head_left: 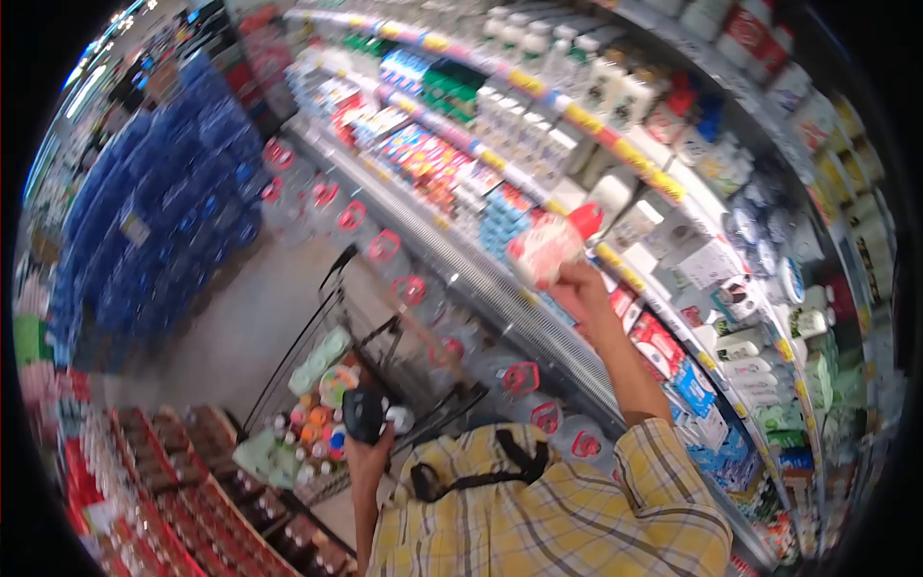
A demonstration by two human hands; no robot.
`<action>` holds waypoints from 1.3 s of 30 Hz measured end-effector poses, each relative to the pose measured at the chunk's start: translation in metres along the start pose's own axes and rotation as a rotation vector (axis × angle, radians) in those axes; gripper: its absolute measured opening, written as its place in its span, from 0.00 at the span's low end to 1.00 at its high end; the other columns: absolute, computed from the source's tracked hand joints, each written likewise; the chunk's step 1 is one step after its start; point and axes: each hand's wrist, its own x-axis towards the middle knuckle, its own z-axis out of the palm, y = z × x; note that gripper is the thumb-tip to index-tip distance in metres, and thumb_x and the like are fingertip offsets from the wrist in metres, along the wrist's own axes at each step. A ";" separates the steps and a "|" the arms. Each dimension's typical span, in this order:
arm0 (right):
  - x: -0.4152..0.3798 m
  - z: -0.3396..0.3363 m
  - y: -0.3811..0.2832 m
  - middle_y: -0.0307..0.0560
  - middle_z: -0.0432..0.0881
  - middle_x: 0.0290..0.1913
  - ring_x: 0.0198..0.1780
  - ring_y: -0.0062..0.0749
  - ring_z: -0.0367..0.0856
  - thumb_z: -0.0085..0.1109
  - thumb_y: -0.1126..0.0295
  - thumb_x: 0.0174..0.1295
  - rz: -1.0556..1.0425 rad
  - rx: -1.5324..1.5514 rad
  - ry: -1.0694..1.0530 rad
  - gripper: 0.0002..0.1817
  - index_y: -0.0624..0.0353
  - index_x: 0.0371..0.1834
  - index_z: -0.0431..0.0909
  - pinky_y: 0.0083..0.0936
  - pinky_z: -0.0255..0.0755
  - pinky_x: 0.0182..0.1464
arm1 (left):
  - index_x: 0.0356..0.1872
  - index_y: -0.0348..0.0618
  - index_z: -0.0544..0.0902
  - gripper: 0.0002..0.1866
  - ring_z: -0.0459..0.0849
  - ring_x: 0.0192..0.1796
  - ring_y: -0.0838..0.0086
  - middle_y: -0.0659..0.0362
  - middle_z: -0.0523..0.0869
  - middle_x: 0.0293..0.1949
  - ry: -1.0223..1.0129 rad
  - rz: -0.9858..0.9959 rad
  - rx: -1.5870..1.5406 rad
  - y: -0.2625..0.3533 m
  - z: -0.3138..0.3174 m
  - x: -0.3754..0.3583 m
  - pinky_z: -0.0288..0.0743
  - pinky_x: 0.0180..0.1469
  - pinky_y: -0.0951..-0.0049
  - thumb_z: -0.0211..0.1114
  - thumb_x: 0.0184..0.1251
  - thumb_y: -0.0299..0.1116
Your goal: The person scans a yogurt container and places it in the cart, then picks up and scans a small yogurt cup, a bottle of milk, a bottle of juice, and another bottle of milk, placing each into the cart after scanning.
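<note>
My right hand (pixel 575 285) is closed around the lower part of a white and pink bottle (pixel 545 249) with a red cap, held up in front of the refrigerated shelves. The bottle is tilted, its cap toward the shelf edge with yellow price labels. My left hand (pixel 368 450) is lower down, beside the shopping cart, with its fingers wrapped round a dark rounded object (pixel 363 414) that I cannot identify. Close by, the cart (pixel 288 362) holds bottles with colourful caps and pale green packages (pixel 321 360).
Dairy shelves (pixel 615 144) run diagonally along the right. Large bottles with red handles (pixel 384 246) line the floor at their base. Blue-wrapped packs (pixel 159 212) are stacked at the upper left. Red crates of bottles (pixel 197 500) stand at the lower left.
</note>
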 end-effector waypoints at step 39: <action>-0.081 0.127 0.276 0.57 0.62 0.74 0.74 0.49 0.63 0.69 0.79 0.45 0.661 0.475 -0.306 0.49 0.66 0.75 0.54 0.48 0.54 0.76 | 0.66 0.35 0.68 0.41 0.81 0.56 0.70 0.55 0.78 0.59 0.125 -0.016 -0.585 -0.031 -0.042 -0.032 0.81 0.54 0.68 0.78 0.48 0.18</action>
